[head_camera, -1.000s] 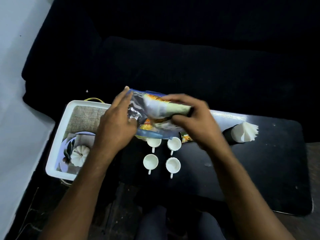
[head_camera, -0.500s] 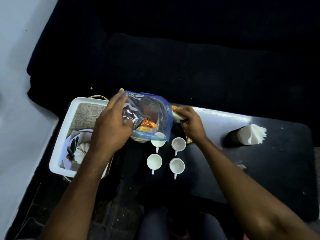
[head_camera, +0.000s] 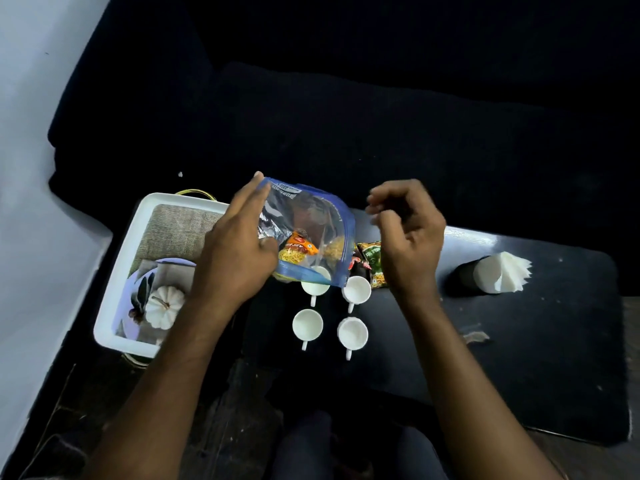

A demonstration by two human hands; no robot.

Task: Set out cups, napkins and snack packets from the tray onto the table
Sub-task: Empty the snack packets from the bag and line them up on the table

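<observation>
- Clear blue-edged bag (head_camera: pixel 311 233), held up over cups (head_camera: pixel 330 311) by left hand (head_camera: pixel 235 251); orange snack packet (head_camera: pixel 298 249) inside.
- Right hand (head_camera: pixel 407 244) beside it, fingers loosely curled, holding nothing.
- Green packet (head_camera: pixel 372 261) lying on table (head_camera: pixel 519 358).
- White tray (head_camera: pixel 119 271): plate, small pumpkin (head_camera: pixel 164 306).

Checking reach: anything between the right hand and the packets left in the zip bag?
Yes. The zip bag wall encloses the orange packet; the left hand holds the bag, and the right hand, empty, is outside beside it.
</observation>
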